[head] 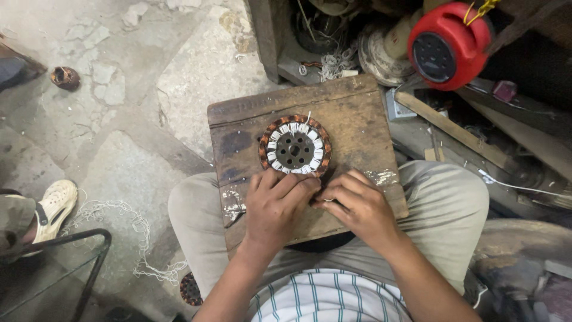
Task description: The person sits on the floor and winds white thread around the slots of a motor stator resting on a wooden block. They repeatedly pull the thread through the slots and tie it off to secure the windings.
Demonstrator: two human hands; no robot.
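Far left, a pale shoe (55, 206) on cracked concrete floor (119, 119); loose white string (134, 229) beside it. Wooden board (357, 119) lay across the person's knees as worktop. Wound motor stator (295, 148), copper coils with white insulation, sat flat at board centre. Left hand (275, 206) rested just below it, fingers curled, touching its near edge. Right hand (357, 206) alongside, fingertips pinched together; contents could not be made out. Red cable reel (450, 45) upper right amid clutter.

stator (295, 145): copper-brown, white ring, dark hub | board (357, 119): brown | reel (448, 45): red | shirt (325, 298): white, green stripes
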